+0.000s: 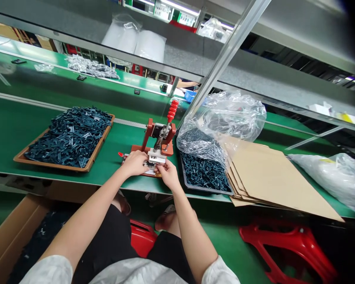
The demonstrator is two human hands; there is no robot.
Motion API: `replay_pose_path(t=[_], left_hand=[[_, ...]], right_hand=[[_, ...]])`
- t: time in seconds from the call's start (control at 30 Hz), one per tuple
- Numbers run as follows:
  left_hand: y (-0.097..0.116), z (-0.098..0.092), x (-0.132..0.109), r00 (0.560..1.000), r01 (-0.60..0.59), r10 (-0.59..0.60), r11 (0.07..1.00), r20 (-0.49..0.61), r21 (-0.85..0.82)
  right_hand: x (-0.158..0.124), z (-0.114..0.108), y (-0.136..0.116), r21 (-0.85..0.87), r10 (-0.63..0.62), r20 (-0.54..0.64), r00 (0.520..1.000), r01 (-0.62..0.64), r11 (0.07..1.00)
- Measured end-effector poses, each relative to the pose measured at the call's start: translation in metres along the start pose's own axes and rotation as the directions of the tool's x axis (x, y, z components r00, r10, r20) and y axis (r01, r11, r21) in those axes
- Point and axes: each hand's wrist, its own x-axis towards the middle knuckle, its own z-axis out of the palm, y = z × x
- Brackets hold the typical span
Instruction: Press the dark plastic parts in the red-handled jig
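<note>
A small hand press [162, 139] with a reddish-brown frame and a red ribbed handle [172, 111] stands upright at the front of the green bench. My left hand [135, 163] is at the left side of its white block [156, 156], fingers bent inward and closed. From the right, my right hand [168, 172] reaches to the base just under that block, with thumb and fingertips pinched together. Whatever lies between the fingers of either hand is too small or hidden to make out. A small red lever tip [120, 154] shows left of my left hand.
To the left sits a brown tray [88, 165] heaped with dark plastic parts [69, 136]. A dark tray [207, 190] of similar small parts, partly under clear plastic [233, 114], stands at the right. Beside it, cardboard sheets [278, 173] overhang the bench edge. A metal post [225, 51] rises behind.
</note>
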Motion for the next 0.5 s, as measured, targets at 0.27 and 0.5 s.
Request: replay_pose_path(t=[0.27, 0.5], left_hand=[[0.004, -0.003, 0.001, 1.000, -0.001, 0.001, 1.000, 0.009, 0.016], [0.001, 0.000, 0.001, 1.000, 0.003, -0.003, 0.999, 0.009, 0.036]], right_hand=[[0.016, -0.004, 0.013, -0.306, -0.223, 0.009, 0.975, 0.215, 0.927], [0.015, 0.004, 0.017, -0.361, -0.242, -0.024, 0.970, 0.217, 0.907]])
